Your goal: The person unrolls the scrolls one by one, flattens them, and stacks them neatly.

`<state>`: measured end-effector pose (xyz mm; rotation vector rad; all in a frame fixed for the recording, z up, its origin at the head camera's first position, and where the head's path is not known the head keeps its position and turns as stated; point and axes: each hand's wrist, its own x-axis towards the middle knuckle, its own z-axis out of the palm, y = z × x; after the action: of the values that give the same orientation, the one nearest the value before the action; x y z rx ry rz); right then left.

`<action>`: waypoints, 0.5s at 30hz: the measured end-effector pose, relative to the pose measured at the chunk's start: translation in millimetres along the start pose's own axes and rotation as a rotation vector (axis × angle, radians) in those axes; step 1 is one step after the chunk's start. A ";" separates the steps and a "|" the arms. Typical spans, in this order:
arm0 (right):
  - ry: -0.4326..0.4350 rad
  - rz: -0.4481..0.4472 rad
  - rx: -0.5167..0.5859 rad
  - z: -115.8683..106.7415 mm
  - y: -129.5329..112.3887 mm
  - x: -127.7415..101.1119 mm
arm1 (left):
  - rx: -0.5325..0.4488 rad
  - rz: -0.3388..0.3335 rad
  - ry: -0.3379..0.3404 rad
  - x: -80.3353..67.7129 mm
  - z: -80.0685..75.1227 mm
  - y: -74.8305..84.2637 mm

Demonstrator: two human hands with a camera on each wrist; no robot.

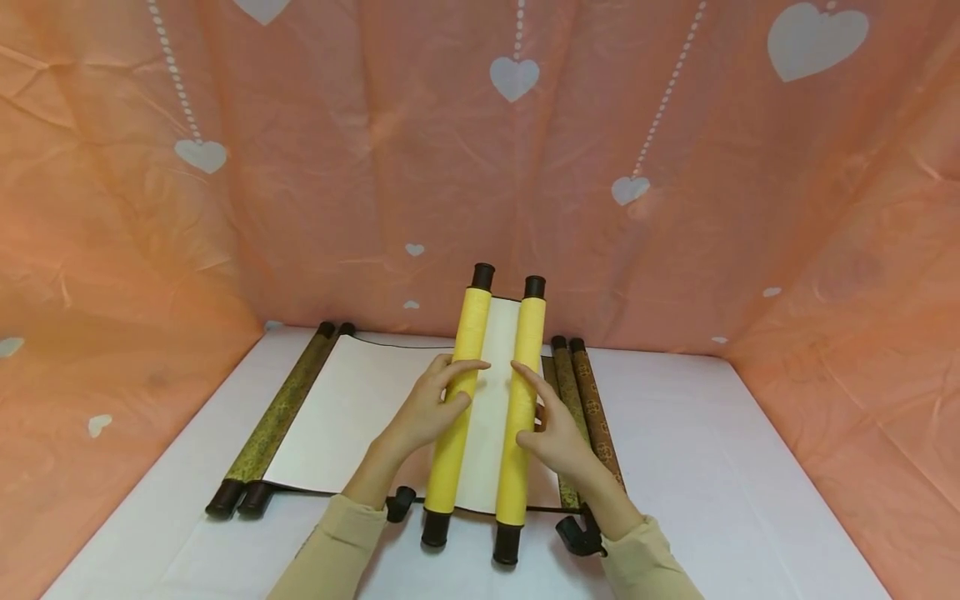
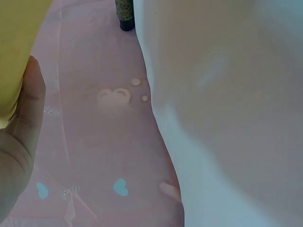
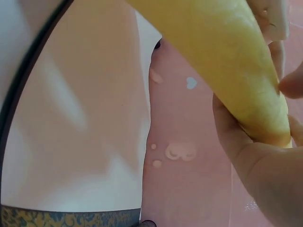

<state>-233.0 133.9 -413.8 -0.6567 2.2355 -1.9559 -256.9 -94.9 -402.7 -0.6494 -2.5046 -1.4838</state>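
A yellow scroll, partly unrolled, is held tilted up above the table between both hands. My left hand (image 1: 429,407) grips its left yellow roll (image 1: 447,467), thumb and fingers curled round it. Round the right yellow roll (image 1: 513,479) curl the thumb and fingers of my right hand (image 1: 558,433). A white paper strip (image 1: 482,450) shows between the rolls, and dark knobs cap their ends. In the left wrist view the thumb (image 2: 32,94) lies along the yellow roll (image 2: 14,52). The right wrist view shows fingers on both sides of the yellow roll (image 3: 227,61).
Beneath lies a larger spread scroll with white paper (image 1: 337,417), a green patterned left roll (image 1: 277,408) and a green right roll (image 1: 572,392). Along its right side lies a brown patterned roll (image 1: 594,404). A pink curtain (image 1: 450,167) with hearts surrounds the white table (image 1: 697,467).
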 end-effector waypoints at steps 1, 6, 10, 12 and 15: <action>0.005 0.004 -0.001 -0.5 -0.1 0.0 | -0.001 0.002 -0.001 -0.1 0.1 0.0; 0.051 0.008 -0.019 -0.6 1.1 0.0 | -0.003 -0.002 -0.006 -0.9 1.5 0.6; 0.105 0.017 -0.063 -0.3 2.8 0.3 | 0.018 -0.018 -0.004 -0.6 2.2 0.5; 0.127 0.015 -0.083 -1.3 3.4 0.8 | 0.031 -0.019 -0.002 -0.3 2.2 0.4; 0.151 -0.004 -0.107 -4.1 2.8 1.7 | 0.053 0.000 0.008 -0.1 0.8 0.9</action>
<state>-236.6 137.3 -415.5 -0.5415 2.4428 -1.9600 -256.3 -93.8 -402.4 -0.6335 -2.5288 -1.4119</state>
